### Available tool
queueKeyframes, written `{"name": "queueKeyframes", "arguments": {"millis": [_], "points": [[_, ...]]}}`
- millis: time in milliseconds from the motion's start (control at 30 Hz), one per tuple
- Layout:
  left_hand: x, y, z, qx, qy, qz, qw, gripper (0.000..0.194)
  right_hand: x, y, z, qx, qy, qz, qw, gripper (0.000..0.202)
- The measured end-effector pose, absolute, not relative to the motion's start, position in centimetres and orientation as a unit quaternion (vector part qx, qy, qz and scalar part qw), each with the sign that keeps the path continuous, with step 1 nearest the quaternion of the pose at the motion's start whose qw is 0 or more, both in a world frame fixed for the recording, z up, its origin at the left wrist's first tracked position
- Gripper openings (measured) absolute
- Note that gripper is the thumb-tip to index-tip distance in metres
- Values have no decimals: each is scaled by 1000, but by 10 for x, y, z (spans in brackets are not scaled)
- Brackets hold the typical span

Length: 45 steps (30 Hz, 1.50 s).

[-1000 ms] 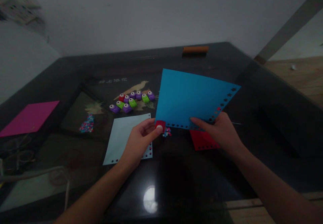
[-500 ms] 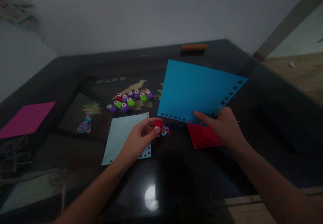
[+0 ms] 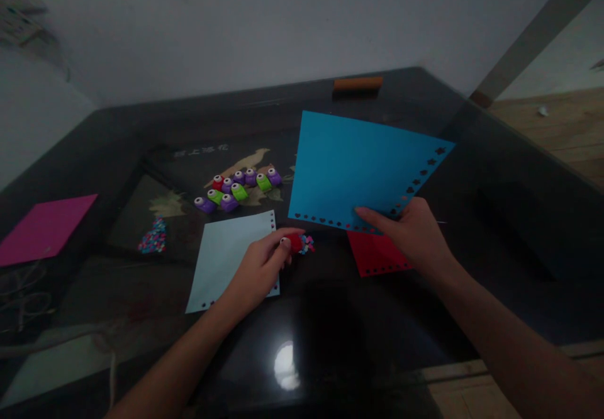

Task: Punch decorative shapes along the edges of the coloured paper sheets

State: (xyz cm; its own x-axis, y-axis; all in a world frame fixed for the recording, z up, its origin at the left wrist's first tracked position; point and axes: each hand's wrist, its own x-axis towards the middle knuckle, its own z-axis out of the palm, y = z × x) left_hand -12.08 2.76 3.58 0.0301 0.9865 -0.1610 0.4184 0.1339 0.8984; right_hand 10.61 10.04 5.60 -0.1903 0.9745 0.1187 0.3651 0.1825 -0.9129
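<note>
My left hand (image 3: pixel 264 262) is closed around a small red craft punch (image 3: pixel 295 241), low over the right edge of a pale blue sheet (image 3: pixel 226 255) with punched holes along its edges. Beside the punch lies a little heap of coloured paper cutouts (image 3: pixel 307 245). Between thumb and fingers, my right hand (image 3: pixel 410 230) pinches a bright blue sheet (image 3: pixel 353 161), raised and tilted, with shapes punched along its lower and right edges. Under that sheet lies a red sheet (image 3: pixel 377 258) with punched holes, partly covered by the blue sheet and my hand.
Several purple, green and red craft punches (image 3: pixel 238 190) stand in a cluster. A pile of cutouts (image 3: pixel 154 236) and a magenta sheet (image 3: pixel 47 227) lie at left. An orange-brown cylinder (image 3: pixel 357 84) rests near the wall. The dark table (image 3: pixel 349 356) is glossy.
My left hand has turned the red craft punch from upright to lying more sideways, beside the cutouts. The blue sheet stays in my right hand. The whole view has shifted slightly.
</note>
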Motion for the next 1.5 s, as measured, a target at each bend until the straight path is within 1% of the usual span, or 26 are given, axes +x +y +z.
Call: {"name": "queueKeyframes", "arguments": {"millis": [167,333,400,467,533,633,767,967,1200,1400,1500], "points": [[-123,28,32,551,596,352,466,32,106,100,57,-503,-659,394,396,21],[-123,31,29,506,562,390,525,35,107,100,56,-501,-663,395,391,18],[-121,32,30,496,558,397,534,36,107,100,55,-503,-661,398,390,18],[-119,32,32,501,561,392,529,33,107,100,55,-503,-659,402,389,18],[-117,30,34,527,568,375,509,27,107,100,56,-501,-660,404,387,18],[-113,26,36,609,579,331,429,23,107,100,57,-498,-663,399,391,19],[-111,22,33,723,557,261,315,26,106,99,58,-507,-660,400,383,15],[-113,22,28,797,507,199,260,26,105,100,59,-509,-664,392,383,16],[-114,22,27,791,523,221,229,27,106,100,57,-503,-662,393,393,19],[-116,25,28,768,533,285,213,23,108,100,56,-495,-660,405,395,18],[-119,26,30,753,546,304,207,21,107,100,57,-481,-654,411,414,18]]}}
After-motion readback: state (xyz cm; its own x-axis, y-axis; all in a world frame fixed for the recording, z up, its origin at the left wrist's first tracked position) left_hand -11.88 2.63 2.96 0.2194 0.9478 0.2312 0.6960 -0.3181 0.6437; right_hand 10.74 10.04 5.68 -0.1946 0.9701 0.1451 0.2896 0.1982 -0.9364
